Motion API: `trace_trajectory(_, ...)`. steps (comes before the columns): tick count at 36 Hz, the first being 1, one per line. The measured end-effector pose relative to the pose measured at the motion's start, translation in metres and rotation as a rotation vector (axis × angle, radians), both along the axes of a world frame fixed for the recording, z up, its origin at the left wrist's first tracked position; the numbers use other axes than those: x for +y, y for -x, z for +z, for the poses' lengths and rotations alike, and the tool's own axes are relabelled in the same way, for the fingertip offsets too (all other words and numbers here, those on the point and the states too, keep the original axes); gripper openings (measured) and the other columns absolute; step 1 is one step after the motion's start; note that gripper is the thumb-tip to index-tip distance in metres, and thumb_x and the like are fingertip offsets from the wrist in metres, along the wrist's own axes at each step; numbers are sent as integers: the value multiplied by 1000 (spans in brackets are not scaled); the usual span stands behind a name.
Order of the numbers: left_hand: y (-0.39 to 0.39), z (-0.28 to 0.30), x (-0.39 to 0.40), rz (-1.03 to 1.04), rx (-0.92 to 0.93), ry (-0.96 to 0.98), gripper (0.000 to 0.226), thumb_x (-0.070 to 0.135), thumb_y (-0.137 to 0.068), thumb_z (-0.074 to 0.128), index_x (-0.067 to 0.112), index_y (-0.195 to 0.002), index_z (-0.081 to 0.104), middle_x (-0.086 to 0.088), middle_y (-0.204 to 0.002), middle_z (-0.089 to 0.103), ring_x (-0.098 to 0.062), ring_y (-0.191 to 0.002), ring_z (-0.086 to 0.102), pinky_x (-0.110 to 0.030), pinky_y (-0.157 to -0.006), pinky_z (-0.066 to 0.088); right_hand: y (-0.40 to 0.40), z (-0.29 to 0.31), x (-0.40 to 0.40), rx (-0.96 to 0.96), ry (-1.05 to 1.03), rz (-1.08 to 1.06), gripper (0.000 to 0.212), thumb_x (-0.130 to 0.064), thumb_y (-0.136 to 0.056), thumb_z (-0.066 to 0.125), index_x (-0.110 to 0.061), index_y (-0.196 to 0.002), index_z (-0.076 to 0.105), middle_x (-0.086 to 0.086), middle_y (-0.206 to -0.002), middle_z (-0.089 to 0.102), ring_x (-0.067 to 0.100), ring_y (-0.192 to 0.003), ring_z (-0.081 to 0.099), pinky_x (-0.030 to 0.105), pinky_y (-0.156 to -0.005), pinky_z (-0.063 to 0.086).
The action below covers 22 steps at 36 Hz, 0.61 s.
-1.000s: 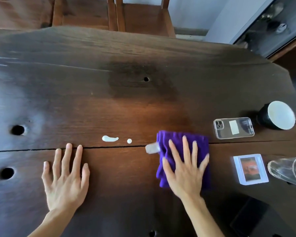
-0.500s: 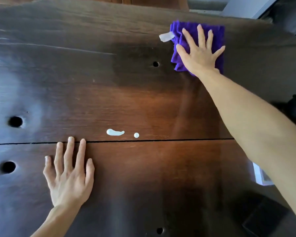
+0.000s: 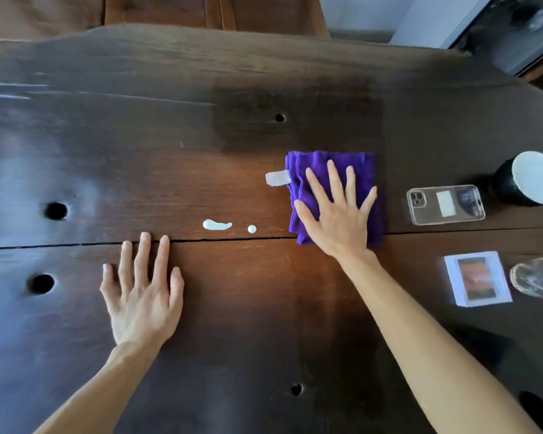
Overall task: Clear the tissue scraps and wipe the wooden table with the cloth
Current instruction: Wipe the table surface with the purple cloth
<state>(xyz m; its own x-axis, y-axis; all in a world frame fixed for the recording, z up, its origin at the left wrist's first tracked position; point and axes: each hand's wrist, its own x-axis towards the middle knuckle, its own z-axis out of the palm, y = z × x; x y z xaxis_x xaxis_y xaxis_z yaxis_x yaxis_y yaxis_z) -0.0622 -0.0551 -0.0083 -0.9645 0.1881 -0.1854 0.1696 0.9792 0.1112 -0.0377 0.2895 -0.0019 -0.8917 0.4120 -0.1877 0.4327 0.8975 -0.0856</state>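
- Head view looks down on a dark wooden tabletop (image 3: 264, 308) with a seam running left to right across its middle and several round holes in the boards.
- The right hand (image 3: 336, 214) lies flat on a folded purple cloth (image 3: 367, 170), its fingers (image 3: 334, 180) spread and straight, pressing down rather than gripping.
- The cloth sits right of centre, its near edge just over the seam; a pale tag (image 3: 277, 177) sticks out from its left side.
- Two tissue scraps lie just on the far side of the seam, left of the cloth and apart from it: a long white scrap (image 3: 217, 224) and a small round scrap (image 3: 251, 228) between that one and the cloth.
- The left hand (image 3: 143, 296) rests palm down on the bare wood on the near-left, fingers open and slightly fanned, holding nothing; its fingertips reach the seam, to the left of the long scrap.
- Right of the cloth lies a clear phone case (image 3: 445, 204), and beyond it a dark cup with a white inside (image 3: 528, 180).
- Nearer on the right sits a small white box with a picture on top (image 3: 477, 278), just beside a clear glass (image 3: 538, 281) at the frame edge.
- A wooden chair (image 3: 213, 10) stands past the far edge.
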Motion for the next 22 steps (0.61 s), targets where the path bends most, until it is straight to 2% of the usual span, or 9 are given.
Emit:
trace_trajectory(5,1,0,-1,-15,5,-38,60,48,-100,19,37,-160,16,5,-170,11,-19,-157,0,-53,-125,3,-97,5,-80,-57,-7,-18,71,-71,-97,24,-40,-159,8,1,-170,5,33,-156,1,74,-114,10)
trace_trajectory(9,2,-3,-4,-43,13,-59,61,49,-101,15,36,-160,11,6,-170,8,-20,-157,-1,-53,-125,3,-175,11,-144,-111,5,-38,74,-70,-94,32,-37,-159,18,4,-168,15,37,-155,11,76,-114,12)
trace_trajectory(12,2,-5,-12,-91,26,-79,60,50,-102,14,37,-160,10,7,-171,7,-19,-158,0,-51,-125,2,-221,12,-189,-148,14,-22,80,-70,-86,46,-39,-156,26,5,-166,25,39,-152,22,79,-110,18)
trace_trajectory(16,3,-6,-48,-198,67,-89,56,47,-104,20,36,-159,21,8,-169,16,-16,-157,11,-47,-126,11,-249,10,-230,-167,2,-6,91,-73,-72,57,-38,-153,33,7,-160,37,40,-148,29,82,-105,22)
trace_trajectory(18,2,-5,-72,-225,76,-75,55,46,-104,20,37,-159,21,9,-168,18,-16,-156,13,-48,-126,12,-248,10,-235,-150,8,-24,84,-72,-78,52,-37,-153,33,6,-160,37,38,-148,29,81,-106,20)
trace_trajectory(20,0,-5,-87,-240,78,-57,55,45,-105,18,38,-159,20,10,-168,17,-16,-157,12,-49,-126,12,-243,13,-237,-136,35,-44,67,-67,-93,31,-36,-153,31,5,-160,36,36,-148,29,80,-106,22)
trace_trajectory(22,-1,-5,-91,-248,75,-49,55,45,-104,18,38,-159,20,10,-168,16,-17,-157,11,-49,-126,12,-236,13,-236,-128,78,-75,62,-59,-100,15,-33,-154,30,3,-161,35,33,-148,29,78,-107,25)
